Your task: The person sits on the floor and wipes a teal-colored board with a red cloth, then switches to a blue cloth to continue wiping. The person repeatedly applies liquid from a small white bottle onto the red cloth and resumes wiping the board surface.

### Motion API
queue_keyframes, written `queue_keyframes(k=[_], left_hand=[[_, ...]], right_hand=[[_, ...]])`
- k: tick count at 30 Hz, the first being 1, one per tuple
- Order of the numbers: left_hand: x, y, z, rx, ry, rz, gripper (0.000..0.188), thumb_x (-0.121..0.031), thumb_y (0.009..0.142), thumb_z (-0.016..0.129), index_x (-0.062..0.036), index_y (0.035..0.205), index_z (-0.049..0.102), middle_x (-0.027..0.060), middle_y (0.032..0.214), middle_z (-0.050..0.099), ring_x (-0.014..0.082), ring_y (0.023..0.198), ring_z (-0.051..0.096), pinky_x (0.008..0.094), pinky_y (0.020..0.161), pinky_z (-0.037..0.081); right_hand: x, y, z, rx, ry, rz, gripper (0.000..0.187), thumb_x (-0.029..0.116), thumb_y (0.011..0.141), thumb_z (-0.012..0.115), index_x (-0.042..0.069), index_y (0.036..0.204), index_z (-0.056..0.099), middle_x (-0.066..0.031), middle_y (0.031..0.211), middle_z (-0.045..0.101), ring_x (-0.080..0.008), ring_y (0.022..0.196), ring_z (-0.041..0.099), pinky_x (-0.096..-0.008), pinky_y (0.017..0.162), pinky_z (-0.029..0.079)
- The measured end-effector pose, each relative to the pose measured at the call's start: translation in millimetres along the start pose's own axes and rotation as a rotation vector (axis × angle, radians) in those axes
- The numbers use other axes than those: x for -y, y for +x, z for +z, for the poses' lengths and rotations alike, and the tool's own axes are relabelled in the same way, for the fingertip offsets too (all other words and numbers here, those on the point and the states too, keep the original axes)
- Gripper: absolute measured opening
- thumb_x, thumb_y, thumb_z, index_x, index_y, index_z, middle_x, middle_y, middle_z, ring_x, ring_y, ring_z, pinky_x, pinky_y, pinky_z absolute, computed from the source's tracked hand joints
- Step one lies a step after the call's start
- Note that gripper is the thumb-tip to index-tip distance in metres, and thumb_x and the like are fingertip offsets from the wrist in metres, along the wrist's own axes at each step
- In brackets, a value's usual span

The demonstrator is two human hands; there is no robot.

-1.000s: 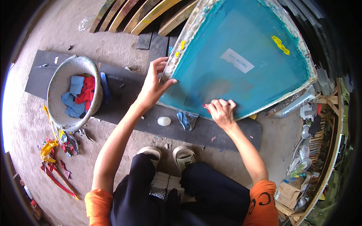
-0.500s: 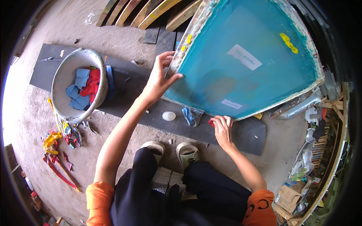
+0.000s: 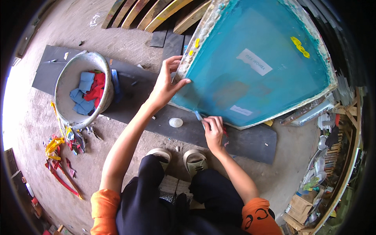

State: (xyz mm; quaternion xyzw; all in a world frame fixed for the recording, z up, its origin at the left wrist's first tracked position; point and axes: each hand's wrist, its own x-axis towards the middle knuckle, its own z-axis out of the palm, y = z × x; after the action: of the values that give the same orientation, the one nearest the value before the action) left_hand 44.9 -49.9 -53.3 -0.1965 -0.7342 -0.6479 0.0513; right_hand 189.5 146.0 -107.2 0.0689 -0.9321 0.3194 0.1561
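Note:
A large screen printing frame with teal mesh and a paint-crusted white rim leans up in front of me. My left hand grips its left edge, the thumb lying over the front and the fingers round the side. At the lower edge my right hand is closed on a blue cloth, which pokes up against the rim. A bit of red cloth shows beside that hand; I cannot tell whether it is held. A small white round tub stands between my arms.
A grey bucket with blue and red cloth pieces stands on a black mat at the left. Coloured scraps litter the concrete floor. Curved wooden slats lie at the far side; boxes and clutter line the right.
My right hand has moved left along the frame's lower edge and taken up the blue cloth that lay on the mat. My left hand keeps its grip on the edge.

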Motion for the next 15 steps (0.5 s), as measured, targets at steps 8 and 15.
queue_keyframes(k=[8,15], left_hand=[[2.2,-2.1,-0.7,0.004,-0.014,-0.024,0.065,-0.011,0.074,0.07,-0.006,0.125,0.03,0.016,0.113,0.048,0.0243,0.107,0.049,0.0368,0.093,0.038],[1.1,0.5,0.1,0.025,-0.028,-0.021,0.065,-0.011,0.074,0.07,-0.006,0.125,0.03,0.0159,0.114,0.046,0.0243,0.107,0.049,0.0368,0.094,0.038]], right_hand=[[14.9,105.7,-136.8,-0.561,-0.374,-0.401,0.017,-0.004,0.074,0.063,0.002,0.09,0.059,-0.0072,0.088,0.047,-0.0232,0.087,0.048,-0.0355,0.073,0.042],[-3.1,126.9,-110.1,-0.585,-0.508,-0.408,0.025,0.004,0.082,0.057,0.005,0.107,0.062,-0.017,0.127,0.043,-0.0359,0.119,0.039,-0.0428,0.095,0.037]])
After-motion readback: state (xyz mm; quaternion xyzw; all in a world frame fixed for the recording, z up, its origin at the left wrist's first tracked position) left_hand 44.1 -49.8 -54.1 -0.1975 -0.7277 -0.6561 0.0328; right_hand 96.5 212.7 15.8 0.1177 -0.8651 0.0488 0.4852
